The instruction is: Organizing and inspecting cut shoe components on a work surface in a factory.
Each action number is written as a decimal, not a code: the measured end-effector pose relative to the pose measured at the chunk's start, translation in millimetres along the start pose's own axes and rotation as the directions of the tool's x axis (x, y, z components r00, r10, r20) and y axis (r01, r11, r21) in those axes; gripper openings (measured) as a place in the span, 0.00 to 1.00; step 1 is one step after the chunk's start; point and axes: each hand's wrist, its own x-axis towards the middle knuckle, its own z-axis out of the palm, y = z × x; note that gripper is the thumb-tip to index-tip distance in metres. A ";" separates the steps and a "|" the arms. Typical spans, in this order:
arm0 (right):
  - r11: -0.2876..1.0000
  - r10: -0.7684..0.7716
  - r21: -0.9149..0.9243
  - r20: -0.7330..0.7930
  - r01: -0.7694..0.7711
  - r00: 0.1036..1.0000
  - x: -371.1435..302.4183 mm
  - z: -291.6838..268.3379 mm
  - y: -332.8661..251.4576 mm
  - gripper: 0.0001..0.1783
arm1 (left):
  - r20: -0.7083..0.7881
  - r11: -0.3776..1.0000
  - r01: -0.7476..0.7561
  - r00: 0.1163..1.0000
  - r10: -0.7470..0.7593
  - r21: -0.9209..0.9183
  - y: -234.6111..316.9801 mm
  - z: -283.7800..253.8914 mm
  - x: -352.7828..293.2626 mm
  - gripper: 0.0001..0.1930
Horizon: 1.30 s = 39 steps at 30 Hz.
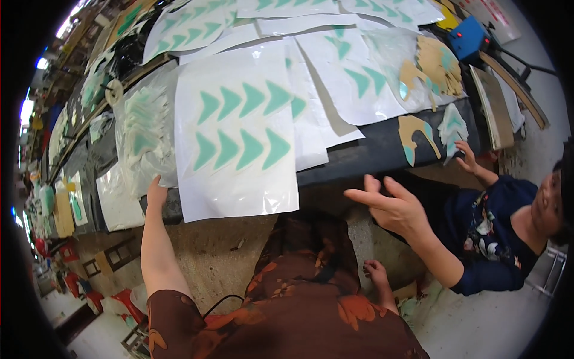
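Observation:
My left hand [157, 192] is at the table's near edge, touching the lower edge of a clear plastic bag [162, 157] of stacked green and white chevron pieces. One finger is stretched out; the others barely show. Beside it lies a white sheet [239, 194] bearing two rows of green chevron pieces [242, 148], its lower edge hanging over the table. My right hand [375, 272] is low at my right side, below the table, fingers loosely bent and apart, with nothing visible in it.
At the right, a co-worker in a navy top holds one hand [394, 209] spread over the gap before the table; the other hand [469, 160] is by a chevron stack [452, 128]. Tan cut-outs [415, 134], more chevron sheets [365, 81] and a blue box [469, 37] lie beyond.

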 end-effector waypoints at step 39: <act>-0.899 0.401 0.413 0.910 -0.148 0.105 -266.2 302.4 -457.6 0.10 | 0.307 0.618 0.512 0.857 -0.413 -0.597 -150.4 69.0 -238.6 0.24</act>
